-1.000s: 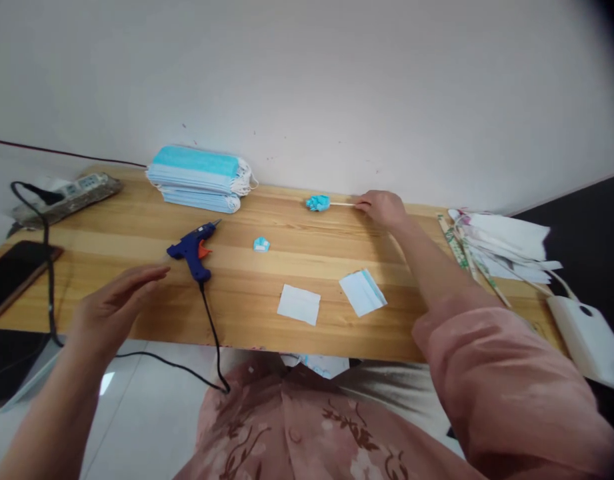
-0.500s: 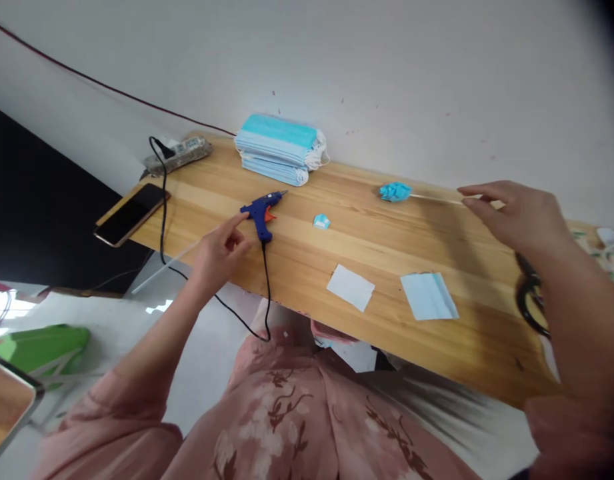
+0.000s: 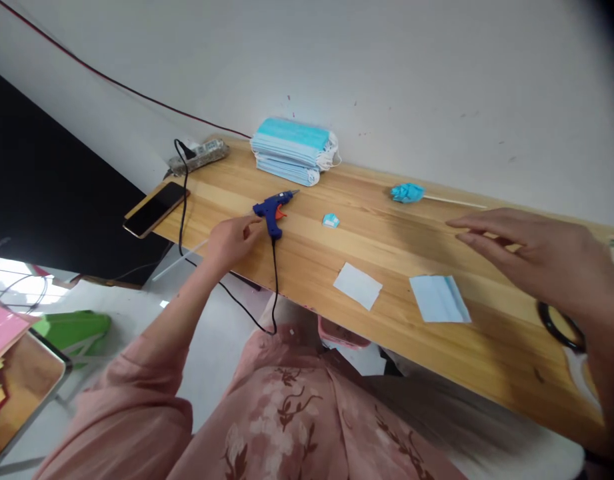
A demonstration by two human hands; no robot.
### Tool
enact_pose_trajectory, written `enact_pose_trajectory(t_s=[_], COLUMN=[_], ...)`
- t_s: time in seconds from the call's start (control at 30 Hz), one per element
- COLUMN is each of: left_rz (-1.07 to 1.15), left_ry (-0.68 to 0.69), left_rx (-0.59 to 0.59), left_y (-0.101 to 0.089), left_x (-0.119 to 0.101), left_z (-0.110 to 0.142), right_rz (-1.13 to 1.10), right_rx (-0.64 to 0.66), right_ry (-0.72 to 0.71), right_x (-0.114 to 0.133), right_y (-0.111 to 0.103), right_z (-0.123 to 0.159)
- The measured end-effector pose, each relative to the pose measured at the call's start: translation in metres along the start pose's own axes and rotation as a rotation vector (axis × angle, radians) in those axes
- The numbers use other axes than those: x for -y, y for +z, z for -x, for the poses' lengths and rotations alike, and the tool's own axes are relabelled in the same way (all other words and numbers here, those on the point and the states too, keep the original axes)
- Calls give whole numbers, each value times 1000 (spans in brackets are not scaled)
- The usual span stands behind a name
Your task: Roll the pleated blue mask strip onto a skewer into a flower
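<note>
My right hand (image 3: 517, 243) is just in front of the stem of a blue crinkled flower (image 3: 407, 193) lying on the table. Its fingers are stretched out, slightly apart, and hold nothing. The stem's far end runs close behind the knuckles. My left hand (image 3: 237, 240) is loosely curled, its index fingertip at the grip of a blue glue gun (image 3: 273, 212) with an orange trigger. The gun lies on its side. A pale glue stick (image 3: 179, 260) lines up with the gun's rear and passes behind my left hand, so the join is hidden.
Behind the gun are stacked blue face masks (image 3: 291, 150). A small blue pentagon piece (image 3: 331, 221), a white square (image 3: 358, 285) and a pale blue square (image 3: 439, 299) lie mid-table. A phone (image 3: 157, 209), power strip (image 3: 201, 155), cord and black ring handle (image 3: 544, 320) are around.
My right hand has let go of the flower's stem and come nearer to me. My left index finger has shifted from the gun's rear to its grip. The view has swung slightly left.
</note>
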State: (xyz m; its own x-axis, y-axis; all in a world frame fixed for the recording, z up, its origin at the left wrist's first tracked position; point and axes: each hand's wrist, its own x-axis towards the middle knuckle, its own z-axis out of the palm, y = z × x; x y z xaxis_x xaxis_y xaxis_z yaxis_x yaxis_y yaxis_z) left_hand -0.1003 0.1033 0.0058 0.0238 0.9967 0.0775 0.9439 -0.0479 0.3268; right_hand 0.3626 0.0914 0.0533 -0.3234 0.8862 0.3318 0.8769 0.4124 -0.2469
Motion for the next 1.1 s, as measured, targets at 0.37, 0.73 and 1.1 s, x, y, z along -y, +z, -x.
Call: enact_pose_trajectory(t_s=[0.37,0.73,1.1], left_rz=[233,220,399], left_ry=[172,558,327], left_rx=[-206,-479,-80], left_y=[-16,-54,-5], left_x=[13,-40,15], left_z=[-1,103,64], right_rz=[-203,-935,-750], right_rx=[206,608,641], right_ry=[-497,-396,-29], right_x=[102,233,176], right_y=[42,91,46], right_z=[-61,-59,95])
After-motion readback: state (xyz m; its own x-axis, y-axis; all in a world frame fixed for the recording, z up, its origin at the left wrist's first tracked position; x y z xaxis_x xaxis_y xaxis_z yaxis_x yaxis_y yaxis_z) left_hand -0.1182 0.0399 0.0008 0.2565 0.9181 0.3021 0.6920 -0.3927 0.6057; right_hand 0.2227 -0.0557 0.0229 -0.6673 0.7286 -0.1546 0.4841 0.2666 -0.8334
